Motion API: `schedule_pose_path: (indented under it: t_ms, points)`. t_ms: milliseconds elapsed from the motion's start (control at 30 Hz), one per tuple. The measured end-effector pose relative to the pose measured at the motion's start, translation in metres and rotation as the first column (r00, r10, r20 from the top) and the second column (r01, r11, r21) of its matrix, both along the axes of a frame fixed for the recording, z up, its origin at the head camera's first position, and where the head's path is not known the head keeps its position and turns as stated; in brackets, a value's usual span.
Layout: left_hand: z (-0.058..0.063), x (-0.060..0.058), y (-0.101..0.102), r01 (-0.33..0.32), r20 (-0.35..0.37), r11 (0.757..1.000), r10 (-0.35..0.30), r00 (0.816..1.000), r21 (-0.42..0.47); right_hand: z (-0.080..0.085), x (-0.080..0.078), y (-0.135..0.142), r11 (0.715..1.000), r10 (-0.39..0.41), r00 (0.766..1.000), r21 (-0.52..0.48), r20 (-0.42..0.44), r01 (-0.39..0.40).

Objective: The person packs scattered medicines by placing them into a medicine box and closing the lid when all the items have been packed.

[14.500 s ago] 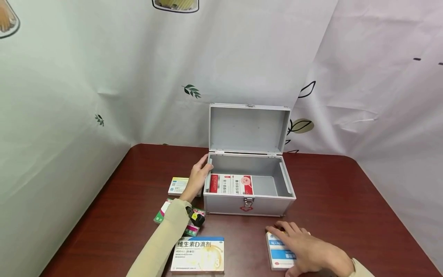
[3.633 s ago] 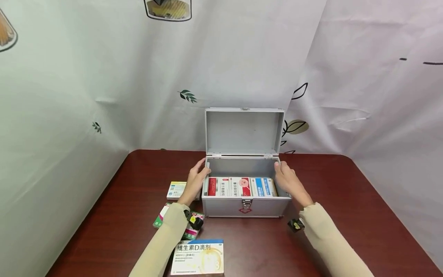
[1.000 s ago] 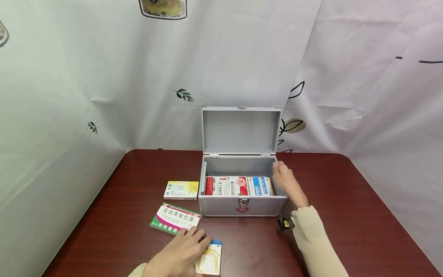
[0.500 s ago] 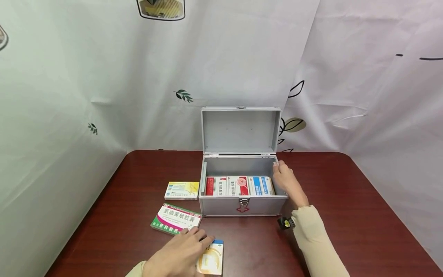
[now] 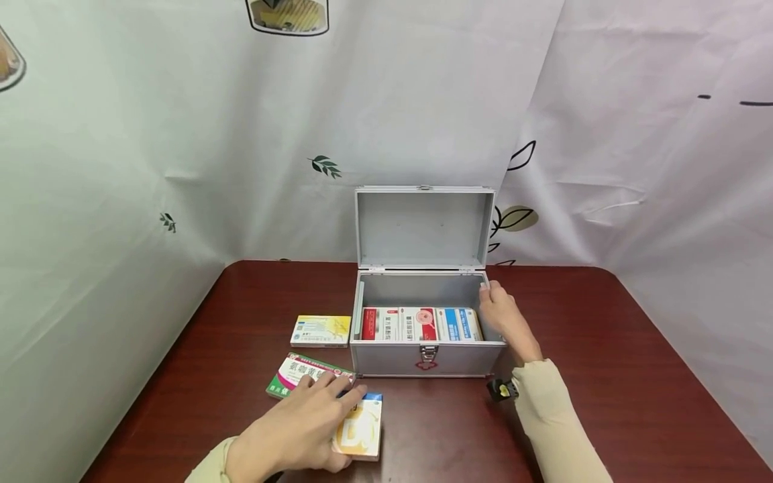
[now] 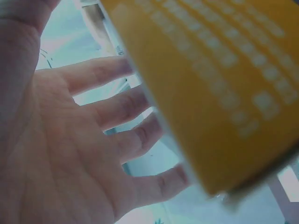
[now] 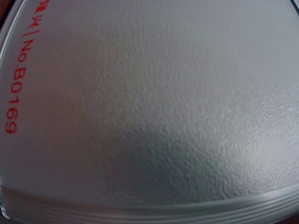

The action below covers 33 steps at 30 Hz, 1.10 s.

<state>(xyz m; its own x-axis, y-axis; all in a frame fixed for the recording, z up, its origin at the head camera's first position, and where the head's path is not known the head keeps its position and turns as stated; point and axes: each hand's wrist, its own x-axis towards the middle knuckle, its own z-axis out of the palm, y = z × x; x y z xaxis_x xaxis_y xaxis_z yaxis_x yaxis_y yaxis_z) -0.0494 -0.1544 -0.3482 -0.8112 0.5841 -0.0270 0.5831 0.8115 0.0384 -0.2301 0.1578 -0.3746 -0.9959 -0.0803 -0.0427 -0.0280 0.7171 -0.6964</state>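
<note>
My left hand (image 5: 302,422) pinches a white and yellow medicine box (image 5: 360,429) with a blue strip, marked "D", at the front of the table. Its orange face (image 6: 210,84) spans between thumb and fingertips in the left wrist view. On the right, my right hand (image 5: 507,318) grips the side wall of a silver metal medicine case (image 5: 386,362), whose lid stands raised. The right wrist view shows only the case's textured side (image 7: 149,93) with red lettering. Inside the case, red and white boxes (image 5: 398,325) lie beside blue and white ones (image 5: 457,325).
A green, white and pink capsule box (image 5: 302,369) lies behind my left hand, partly hidden by it. Farther back, a yellow and white box (image 5: 321,331) sits against the case's left side. Behind the dark red table (image 5: 604,362) hangs a pale printed curtain (image 5: 423,100).
Blue and white boxes now stand in the case, one formerly under my right hand. My left hand left the case's left wall, took the vitamin D box and has just lifted it, moving forward.
</note>
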Motion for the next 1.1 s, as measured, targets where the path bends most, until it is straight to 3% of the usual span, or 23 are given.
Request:
schedule_pose_path:
  t_ms: [333,633,967,1100]
  points:
    - [0.017,-0.004,0.001,0.028,0.051,1.000,-0.027,0.998,-0.014,0.000,-0.001,-0.001,1.000,0.013,1.000,0.012,-0.017,-0.013]
    - [0.020,-0.008,-0.001,0.034,-0.056,0.999,-0.034,0.998,-0.002,0.000,-0.001,0.000,1.000,0.010,1.000,0.005,-0.014,-0.010]
    - [0.012,-0.010,0.001,-0.057,-0.152,0.989,0.078,0.985,0.137,-0.001,0.000,0.000,1.000,-0.006,1.000,0.000,-0.020,0.006]
    - [0.010,-0.010,0.003,-0.109,-0.126,0.978,0.133,0.983,0.180,-0.003,-0.001,0.001,1.000,-0.006,1.000,-0.003,-0.028,0.006]
